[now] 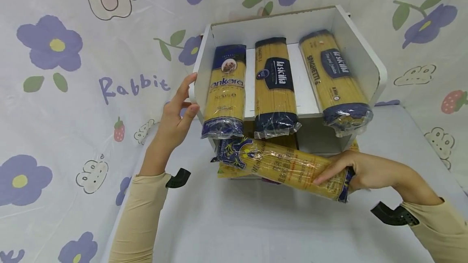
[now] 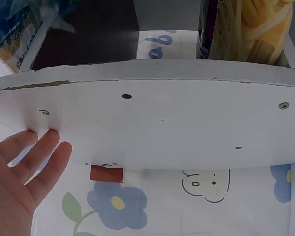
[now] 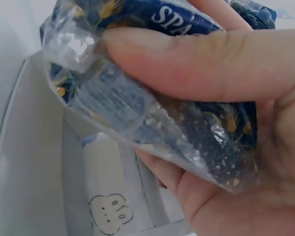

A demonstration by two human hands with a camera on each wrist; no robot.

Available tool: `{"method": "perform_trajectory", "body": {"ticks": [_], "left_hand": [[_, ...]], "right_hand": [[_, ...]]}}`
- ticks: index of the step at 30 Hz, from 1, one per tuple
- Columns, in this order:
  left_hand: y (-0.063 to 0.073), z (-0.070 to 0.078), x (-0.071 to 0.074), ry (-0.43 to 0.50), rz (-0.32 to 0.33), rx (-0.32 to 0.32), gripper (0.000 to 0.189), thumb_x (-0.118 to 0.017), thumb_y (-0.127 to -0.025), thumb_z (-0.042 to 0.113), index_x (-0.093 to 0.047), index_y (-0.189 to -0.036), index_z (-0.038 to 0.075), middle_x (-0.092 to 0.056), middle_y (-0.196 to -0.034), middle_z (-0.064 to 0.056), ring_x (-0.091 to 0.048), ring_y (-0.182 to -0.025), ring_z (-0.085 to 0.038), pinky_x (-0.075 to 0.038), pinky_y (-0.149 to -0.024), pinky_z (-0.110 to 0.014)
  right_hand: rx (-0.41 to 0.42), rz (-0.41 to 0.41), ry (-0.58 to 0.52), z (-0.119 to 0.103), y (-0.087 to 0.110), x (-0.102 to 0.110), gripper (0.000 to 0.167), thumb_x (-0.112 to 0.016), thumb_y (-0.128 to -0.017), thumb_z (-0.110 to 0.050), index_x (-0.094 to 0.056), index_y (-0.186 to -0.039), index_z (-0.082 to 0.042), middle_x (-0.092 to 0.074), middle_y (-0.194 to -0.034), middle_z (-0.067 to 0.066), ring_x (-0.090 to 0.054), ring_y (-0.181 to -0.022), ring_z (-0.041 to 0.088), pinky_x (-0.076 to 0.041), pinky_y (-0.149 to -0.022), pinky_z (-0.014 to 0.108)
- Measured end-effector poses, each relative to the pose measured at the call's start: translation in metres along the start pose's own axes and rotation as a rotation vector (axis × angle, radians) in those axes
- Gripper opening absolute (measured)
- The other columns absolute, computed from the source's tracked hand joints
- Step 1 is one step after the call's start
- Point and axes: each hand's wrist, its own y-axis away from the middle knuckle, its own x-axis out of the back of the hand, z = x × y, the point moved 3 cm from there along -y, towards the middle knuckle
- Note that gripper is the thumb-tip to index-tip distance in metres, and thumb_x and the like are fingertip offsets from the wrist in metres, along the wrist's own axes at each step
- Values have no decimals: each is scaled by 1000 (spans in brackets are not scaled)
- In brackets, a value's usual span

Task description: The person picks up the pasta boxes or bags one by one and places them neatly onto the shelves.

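My right hand (image 1: 369, 169) grips the right end of a spaghetti packet (image 1: 289, 167) in front of the white shelf (image 1: 307, 111). The packet tilts down to the right. Up close in the right wrist view, my thumb presses its blue, clear-wrapped end (image 3: 113, 93). My left hand (image 1: 175, 119) touches the outside of the shelf's left side panel, fingers spread; in the left wrist view the fingertips of this hand (image 2: 24, 182) meet the white panel (image 2: 162, 118). On the top tier lie an Ankara packet (image 1: 226, 92) and two La Sicilia packets, one central (image 1: 276, 88) and one right (image 1: 338, 78).
Below the top tier, other yellow packaging (image 1: 234, 170) shows partly behind the held packet. The shelf stands on a pale table (image 1: 263, 226). A patterned cloth (image 1: 124, 44) with flowers and rabbits hangs behind and at the sides.
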Motion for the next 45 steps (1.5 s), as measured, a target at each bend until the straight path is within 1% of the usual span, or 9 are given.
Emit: {"method": "perform_trajectory", "body": {"ticks": [7, 15, 21, 24, 27, 31, 36, 41, 45], "left_hand": [[0, -1, 0, -2, 0, 18, 81, -39, -88, 76, -28, -155, 31, -51, -150, 0, -64, -112, -28, -58, -88, -52], [0, -2, -1, 2, -3, 10, 81, -38, -89, 76, -28, -155, 30, -49, -152, 1, -64, -113, -29, -58, -88, -50], [1, -2, 0, -15, -3, 12, 80, -37, -90, 75, -27, -156, 31, -50, -151, 2, -64, -111, -27, -59, -85, -48], [1, -2, -1, -11, -4, 11, 80, -37, -90, 75, -27, -156, 30, -49, -152, 2, -64, -112, -28, -59, -86, -48], [1, -2, -1, -5, -1, 12, 80, -38, -90, 75, -27, -156, 31, -49, -152, 2, -64, -112, -28, -59, -86, -49], [0, -1, -1, -5, 0, 14, 80, -39, -89, 75, -27, -156, 31, -48, -152, 4, -64, -111, -29, -59, -85, -48], [0, -1, -1, -3, -6, 10, 81, -38, -89, 75, -27, -156, 30, -47, -153, 4, -64, -112, -29, -59, -87, -50], [-1, -1, -1, -7, 0, -5, 82, -37, -90, 75, -28, -155, 28, -46, -155, 5, -63, -113, -27, -57, -90, -49], [-1, -1, -1, -9, 5, -3, 81, -38, -90, 75, -28, -155, 29, -48, -153, 4, -64, -110, -27, -58, -88, -48]], "right_hand": [[10, 40, -66, 9, 6, -2, 73, -72, -65, 11, -64, -133, -12, -59, -139, -13, -56, -116, -1, -54, -87, 21], [26, 87, -268, 20, 11, -8, 65, -67, -78, 9, -54, -140, -3, -50, -143, -20, -58, -116, 3, -59, -86, 28], [-25, 189, -262, 28, 15, -14, 65, -69, -79, 7, -52, -141, 1, -52, -141, -25, -55, -122, -4, -56, -89, 22], [-25, 242, -254, 30, 17, -17, 68, -68, -76, 11, -51, -141, 2, -54, -141, -25, -54, -122, -6, -55, -87, 20], [-12, 290, -290, 32, 18, -21, 71, -64, -74, 17, -51, -142, 0, -55, -140, -23, -58, -117, -3, -57, -84, 22], [-9, 358, -366, 37, 18, -28, 70, -64, -77, 18, -51, -143, -3, -56, -138, -19, -62, -110, 4, -60, -81, 28], [-33, 460, -337, 45, 19, -38, 66, -68, -81, 12, -50, -143, -2, -55, -136, -20, -61, -112, 1, -60, -80, 27], [-14, 539, -353, 52, 21, -48, 66, -67, -82, 13, -49, -144, -2, -55, -138, -21, -63, -111, 2, -59, -80, 24], [-33, 612, -347, 55, 22, -54, 66, -68, -81, 13, -51, -143, -3, -54, -135, -22, -64, -110, 1, -58, -81, 22]]}}
